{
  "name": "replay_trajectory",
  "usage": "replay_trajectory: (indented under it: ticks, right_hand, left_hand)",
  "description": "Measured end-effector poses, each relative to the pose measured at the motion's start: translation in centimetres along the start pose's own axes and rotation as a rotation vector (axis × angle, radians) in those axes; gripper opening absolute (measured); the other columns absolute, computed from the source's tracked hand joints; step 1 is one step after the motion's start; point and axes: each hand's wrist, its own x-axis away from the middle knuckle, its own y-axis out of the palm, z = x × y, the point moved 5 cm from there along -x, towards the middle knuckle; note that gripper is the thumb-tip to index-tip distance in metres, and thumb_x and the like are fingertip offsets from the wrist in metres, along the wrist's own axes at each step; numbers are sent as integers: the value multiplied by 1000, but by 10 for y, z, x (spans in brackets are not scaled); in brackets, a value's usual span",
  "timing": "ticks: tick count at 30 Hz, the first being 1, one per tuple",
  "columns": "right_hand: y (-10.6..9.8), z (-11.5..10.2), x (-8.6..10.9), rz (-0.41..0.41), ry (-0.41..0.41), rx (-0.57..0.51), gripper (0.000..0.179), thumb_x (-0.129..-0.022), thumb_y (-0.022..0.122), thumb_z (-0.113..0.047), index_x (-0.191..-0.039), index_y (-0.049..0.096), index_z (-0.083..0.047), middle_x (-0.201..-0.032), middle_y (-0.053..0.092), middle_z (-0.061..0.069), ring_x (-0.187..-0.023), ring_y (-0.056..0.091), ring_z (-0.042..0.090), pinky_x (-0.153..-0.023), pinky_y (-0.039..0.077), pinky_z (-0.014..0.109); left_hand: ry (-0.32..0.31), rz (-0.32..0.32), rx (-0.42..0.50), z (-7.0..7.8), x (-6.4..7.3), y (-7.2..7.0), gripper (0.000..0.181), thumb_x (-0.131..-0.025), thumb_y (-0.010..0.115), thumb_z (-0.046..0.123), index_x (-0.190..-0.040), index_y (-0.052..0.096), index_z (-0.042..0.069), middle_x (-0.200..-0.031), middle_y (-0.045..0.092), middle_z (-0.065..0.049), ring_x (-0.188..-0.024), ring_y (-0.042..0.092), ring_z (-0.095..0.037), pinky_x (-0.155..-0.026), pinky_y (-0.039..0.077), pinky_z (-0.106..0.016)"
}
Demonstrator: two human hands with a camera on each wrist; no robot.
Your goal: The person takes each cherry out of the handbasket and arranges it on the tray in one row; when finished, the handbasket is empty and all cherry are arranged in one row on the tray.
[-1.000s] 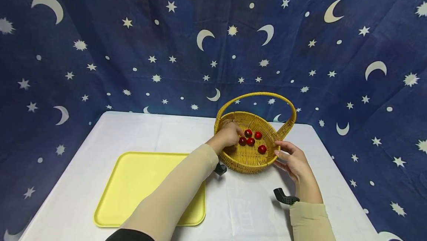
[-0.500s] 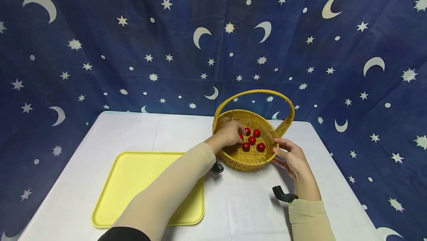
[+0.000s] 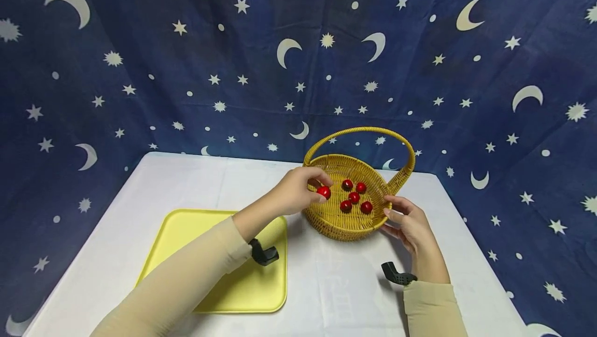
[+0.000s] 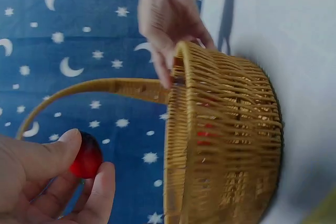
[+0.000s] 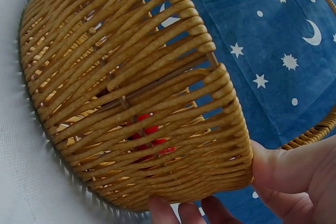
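Observation:
My left hand (image 3: 296, 192) pinches a small round red fruit (image 4: 87, 157) between thumb and fingertips, over the near-left rim of the wicker basket (image 3: 347, 230). The fruit is dark on one side and glossy; its exact kind is unclear. Several similar red fruits (image 3: 354, 198) lie on the basket floor, toward the middle and right. At the basket's right side, my right hand (image 3: 412, 223) grips the rim, with the thumb at the edge and fingers around the outside. Through the weave in the right wrist view, red fruits (image 5: 149, 132) show only in part.
A yellow rectangular tray (image 3: 272, 295) lies left of the basket on the white-covered table (image 3: 336, 285), partly hidden by my left forearm. The tall arched basket handle (image 3: 368, 130) stands over the basket. A blue moon-and-star cloth (image 3: 252, 57) hangs behind the table.
My left hand has drawn out of the basket, up and to the left, with one red fruit pinched. Some fruits inside shifted slightly. The right hand has stayed on the rim.

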Motion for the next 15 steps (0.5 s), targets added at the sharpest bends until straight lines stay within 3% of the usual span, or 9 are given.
replay_trajectory:
  ticks: [3, 6, 11, 15]
  right_hand:
    - [-1, 1, 1, 12, 5, 2, 49, -105, 66, -6, -152, 55, -8, -145, 50, 10, -113, 67, 16, -88, 65, 36]
    - [-2, 1, 1, 7, 5, 0, 49, -105, 66, -6, -153, 55, -8, -145, 50, 9, -113, 67, 16, -89, 65, 36]
    - [-2, 0, 1, 8, 11, 3, 49, -105, 66, -7, -153, 55, -9, -147, 50, 10, -114, 66, 16, -89, 65, 36]
    - [0, 0, 0, 4, 10, -3, 49, -105, 66, -6, -153, 54, -8, -144, 50, 8, -114, 66, 15, -89, 65, 35]
  left_hand:
    - [11, 15, 39, -8, 23, -13, 33, -88, 85, 1, -116, 77, 16, -120, 77, -1, -109, 72, -18, -88, 61, -32]
    - [-25, 36, 57, -28, 42, -20, 33, -87, 85, -2, -114, 78, 15, -121, 76, -5, -107, 73, -19, -82, 61, -29]
    - [-127, 69, 8, -68, 64, -17, 33, -83, 88, -1, -110, 79, 15, -115, 75, -3, -103, 73, -17, -83, 58, -29]
    - [-196, 50, -50, -96, 73, -15, 32, -81, 89, -2, -109, 79, 12, -102, 76, 1, -96, 70, -14, -87, 54, -33]
